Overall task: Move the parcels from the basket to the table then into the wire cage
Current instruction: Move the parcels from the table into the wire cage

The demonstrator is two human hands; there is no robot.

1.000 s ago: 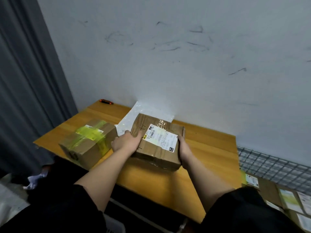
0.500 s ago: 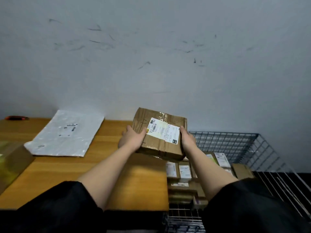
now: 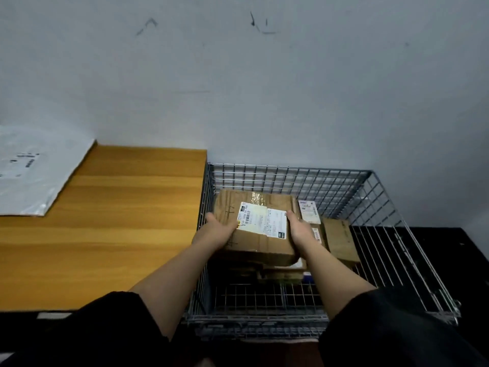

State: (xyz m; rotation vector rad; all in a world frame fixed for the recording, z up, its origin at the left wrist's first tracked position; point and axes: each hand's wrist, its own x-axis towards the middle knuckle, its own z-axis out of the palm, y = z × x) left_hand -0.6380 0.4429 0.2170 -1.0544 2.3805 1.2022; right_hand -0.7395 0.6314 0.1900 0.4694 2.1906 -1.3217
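**Cardboard parcel held between both hands above the wire cage**

The left hand point(image 3: 217, 230) holds the parcel's left end, thumb over the top edge; the right hand point(image 3: 300, 229) holds the right end likewise. Between them the cardboard parcel point(image 3: 260, 229) sits roughly level, inside the outline of the wire cage point(image 3: 383, 207) and over the parcels already stacked there. Whether it touches those below cannot be told.

To complete the placing well, the parcel is probably best lowered flat onto the stack, the fingers drawn out sideways only once its weight rests, clear of the cage's left wall, which stands just beside the left hand.

A white shipping label point(image 3: 264, 221) lies across the parcel's top, with a barcode along its left end and a yellow mark at its near left corner; the print is too small to read. Clear tape glints behind it. Two further boxes point(image 3: 340, 238) lie to the right, one bearing a label point(image 3: 308, 211), unreadable.

Left of the cage, the wooden surface point(image 3: 119, 221) carries a white poly mailer point(image 3: 34, 170) with faint dark print.
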